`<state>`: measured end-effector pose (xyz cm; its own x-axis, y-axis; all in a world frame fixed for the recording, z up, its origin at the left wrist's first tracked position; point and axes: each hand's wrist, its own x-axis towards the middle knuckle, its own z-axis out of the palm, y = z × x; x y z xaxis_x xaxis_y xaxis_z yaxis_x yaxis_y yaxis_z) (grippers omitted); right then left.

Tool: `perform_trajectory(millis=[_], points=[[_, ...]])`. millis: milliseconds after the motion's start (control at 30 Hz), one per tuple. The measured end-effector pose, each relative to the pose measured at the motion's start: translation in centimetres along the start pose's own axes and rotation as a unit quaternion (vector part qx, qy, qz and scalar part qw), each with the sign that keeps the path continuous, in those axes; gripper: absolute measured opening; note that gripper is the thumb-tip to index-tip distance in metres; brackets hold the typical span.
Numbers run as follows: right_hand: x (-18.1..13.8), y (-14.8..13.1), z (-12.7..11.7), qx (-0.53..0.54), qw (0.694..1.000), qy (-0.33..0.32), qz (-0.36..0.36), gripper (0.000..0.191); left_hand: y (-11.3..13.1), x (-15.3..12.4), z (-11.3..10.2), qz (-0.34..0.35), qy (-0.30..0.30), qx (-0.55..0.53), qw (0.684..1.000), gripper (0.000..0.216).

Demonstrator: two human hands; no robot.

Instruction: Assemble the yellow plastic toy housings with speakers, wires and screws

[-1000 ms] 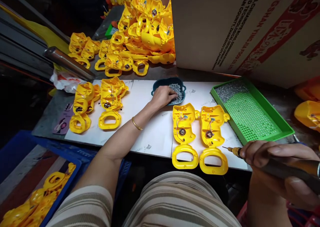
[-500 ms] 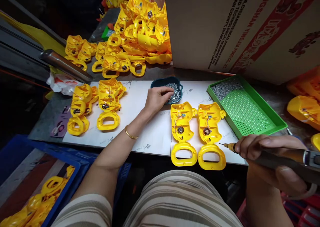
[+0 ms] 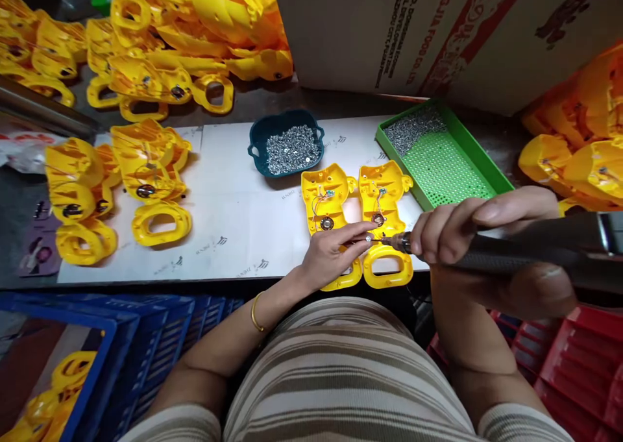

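My right hand [image 3: 487, 241] is wrapped round a dark electric screwdriver [image 3: 516, 250], its bit pointing left. At the bit's tip my left hand [image 3: 333, 254] pinches a small screw [image 3: 368, 239] between thumb and forefinger. Both hands hover over two yellow plastic toy shells lying side by side, a left shell [image 3: 321, 192] and a right shell [image 3: 382, 192]. Each shell has thin wires, a round speaker-like part and a ring-shaped handle. My left hand partly hides the left shell's handle. A dark blue tray [image 3: 257, 159] of silver screws sits behind and left of them.
A green perforated tray [image 3: 467, 176] with screws lies behind my right hand. More yellow shells [image 3: 150, 159] stand on the left, with a large pile [image 3: 214, 26] at the back. A cardboard box [image 3: 341, 39] blocks the far side. Blue crates [image 3: 160, 338] are below left, red crates [image 3: 569, 357] below right.
My left hand has moved from the blue screw tray to the shells, holding a screw. My right hand has brought the screwdriver leftward to meet it. The view has shifted.
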<state>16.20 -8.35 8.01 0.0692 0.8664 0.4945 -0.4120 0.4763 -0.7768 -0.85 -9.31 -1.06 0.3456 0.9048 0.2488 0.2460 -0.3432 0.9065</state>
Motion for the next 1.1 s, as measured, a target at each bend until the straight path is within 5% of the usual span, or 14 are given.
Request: perform_trajectory(millis=[433,633,767,867,1100], points=[[0.4,1.1,-2.0,0.004,0.995,-0.089,0.045,0.022,-0.1,0.2,0.1,0.072,-0.018,0.068,0.995,0.035],[0.0,0.5,-1.5,-0.056,0.993,-0.04,0.096,0.028,0.1,0.4,0.2,0.103,-0.03,0.091,0.99,0.035],[0.2,0.3,-1.2,-0.064,0.997,-0.021,0.039,0.028,0.4,0.6,-0.2,0.095,-0.014,0.137,0.986,0.043],[0.7,0.9,-1.4,-0.061,0.998,0.005,-0.014,0.024,0.7,0.4,-0.5,0.15,0.011,0.224,0.963,0.025],[0.3,3.3,-1.8,-0.089,0.996,0.015,-0.01,0.021,1.6,-1.0,0.9,0.192,-0.141,0.335,0.912,0.038]])
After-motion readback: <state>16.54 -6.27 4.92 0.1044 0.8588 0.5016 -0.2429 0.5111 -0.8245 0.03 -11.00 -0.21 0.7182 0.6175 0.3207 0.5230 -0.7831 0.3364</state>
